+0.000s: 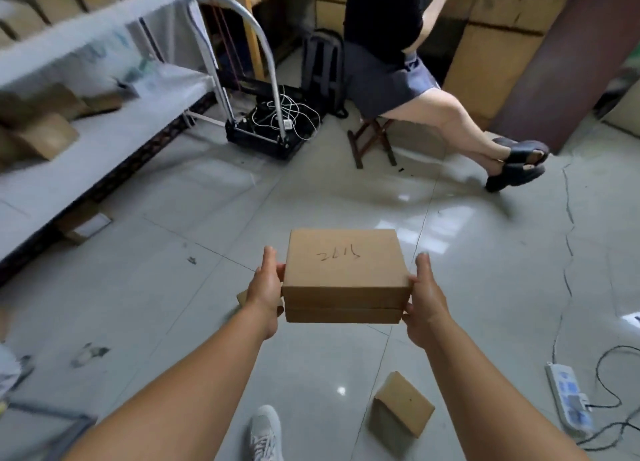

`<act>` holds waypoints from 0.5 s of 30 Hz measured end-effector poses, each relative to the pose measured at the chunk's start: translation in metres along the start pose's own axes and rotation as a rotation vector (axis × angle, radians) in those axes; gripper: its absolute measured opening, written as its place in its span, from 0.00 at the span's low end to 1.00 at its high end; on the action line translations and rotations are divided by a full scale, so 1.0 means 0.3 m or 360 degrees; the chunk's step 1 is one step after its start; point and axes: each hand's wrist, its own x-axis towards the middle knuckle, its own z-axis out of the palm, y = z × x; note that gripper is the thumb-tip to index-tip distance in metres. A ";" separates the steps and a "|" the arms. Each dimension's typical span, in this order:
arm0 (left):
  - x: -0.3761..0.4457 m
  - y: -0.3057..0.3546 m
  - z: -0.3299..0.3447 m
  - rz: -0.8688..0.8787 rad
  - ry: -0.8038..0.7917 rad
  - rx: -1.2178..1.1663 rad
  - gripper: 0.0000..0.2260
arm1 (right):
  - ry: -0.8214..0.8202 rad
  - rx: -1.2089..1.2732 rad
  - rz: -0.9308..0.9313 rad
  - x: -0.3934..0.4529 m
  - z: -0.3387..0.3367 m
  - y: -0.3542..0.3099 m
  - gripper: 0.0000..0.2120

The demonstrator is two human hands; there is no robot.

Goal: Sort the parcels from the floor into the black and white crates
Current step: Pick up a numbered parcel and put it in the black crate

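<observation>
A flat brown cardboard parcel (346,270) with handwriting on its top is held in the air in front of me, above the tiled floor. My left hand (265,289) grips its left side and my right hand (424,296) grips its right side, thumbs up along the edges. A smaller brown parcel (403,403) lies tilted on the floor near my right forearm. A corner of another parcel (241,298) peeks out behind my left hand. A black crate (266,144) with white cables in it stands on the floor ahead, under a trolley handle. No white crate is in view.
A low shelf (104,125) with brown parcels runs along the left; another parcel (85,221) lies under its edge. A person sits on a folding stool (372,142) at the back right, legs stretched out. A power strip (568,398) and cables lie at right. My shoe (265,433) shows below.
</observation>
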 end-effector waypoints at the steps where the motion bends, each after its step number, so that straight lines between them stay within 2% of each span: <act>1: -0.033 0.020 -0.038 0.0007 0.0013 -0.0021 0.28 | -0.0028 -0.0037 -0.0016 -0.038 0.038 -0.012 0.24; 4: -0.107 0.077 -0.150 0.0100 0.0057 -0.0087 0.16 | -0.0138 -0.0182 -0.0114 -0.116 0.149 -0.032 0.16; 6: -0.162 0.119 -0.228 0.0166 0.0090 -0.0132 0.13 | -0.0232 -0.0232 -0.0186 -0.165 0.222 -0.042 0.15; 15: -0.305 0.169 -0.640 0.0435 0.0287 -0.0257 0.13 | -0.0479 -0.0316 -0.0419 -0.445 0.559 -0.004 0.14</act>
